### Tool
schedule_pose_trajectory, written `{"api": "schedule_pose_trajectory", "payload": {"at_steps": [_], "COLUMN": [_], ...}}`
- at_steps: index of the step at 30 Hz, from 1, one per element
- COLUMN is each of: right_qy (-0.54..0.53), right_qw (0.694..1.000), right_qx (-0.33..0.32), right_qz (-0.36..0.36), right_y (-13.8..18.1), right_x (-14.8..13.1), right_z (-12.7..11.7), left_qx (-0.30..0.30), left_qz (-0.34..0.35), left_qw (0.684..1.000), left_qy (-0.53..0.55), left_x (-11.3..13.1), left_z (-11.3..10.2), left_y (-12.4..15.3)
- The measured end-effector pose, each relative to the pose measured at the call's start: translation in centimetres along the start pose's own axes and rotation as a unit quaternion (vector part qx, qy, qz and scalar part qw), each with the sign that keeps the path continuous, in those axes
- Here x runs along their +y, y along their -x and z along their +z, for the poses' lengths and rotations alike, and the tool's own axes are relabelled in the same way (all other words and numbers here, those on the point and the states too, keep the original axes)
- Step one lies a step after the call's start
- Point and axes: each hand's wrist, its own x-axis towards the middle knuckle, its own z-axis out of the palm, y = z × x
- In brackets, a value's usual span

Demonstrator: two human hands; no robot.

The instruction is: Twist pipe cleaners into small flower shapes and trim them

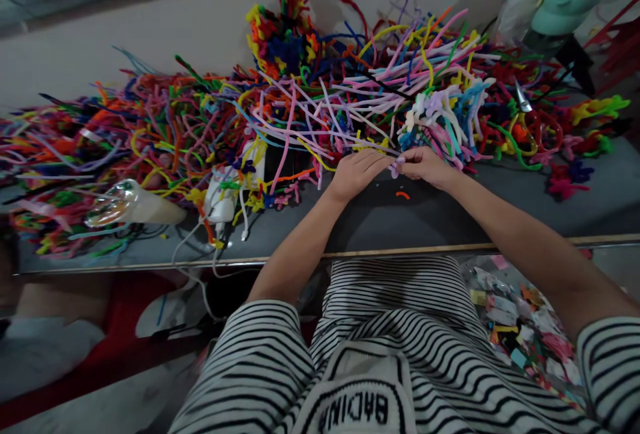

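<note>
Both of my hands meet over the near edge of the dark table, around a small lilac pipe-cleaner piece (396, 166) bent into loops. My left hand (359, 173) is closed on its stem side, the back of the hand hiding most of the fingers. With thumb and fingertips pinched, my right hand (424, 166) grips the looped end. A short orange pipe-cleaner scrap (403, 195) lies on the table just below. Right behind my right hand is a bunch of finished pastel pipe-cleaner shapes (445, 117). Long pink and lilac pipe cleaners (320, 114) are spread behind my left hand.
A deep heap of coloured pipe cleaners (165, 114) runs along the wall. Scissors (531, 127) lie at right. A white power strip (221, 197) with cables and a plastic cup (135, 204) stand left. Another person's leg (60, 304) shows lower left; scraps (520, 321) litter the floor.
</note>
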Motion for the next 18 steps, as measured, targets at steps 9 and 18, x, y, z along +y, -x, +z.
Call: {"api": "schedule_pose_trajectory", "payload": {"at_steps": [9,18], "right_qy": [0.131,0.244], "right_qw": [0.969,0.948], "right_qx": [0.15,0.13], "right_qz": [-0.148,-0.155], "right_y": [-0.5,0.6], "right_x": [1.3,0.4], "right_z": [-0.2,0.6], "left_qx": [0.103,0.127], "left_qz": [-0.301,-0.335], "left_qw": [0.9,0.868], "left_qy": [0.297,0.343], "left_x": [0.9,0.5], "left_z": [3.8,4.1], "left_y": [-0.3,-0.4]}}
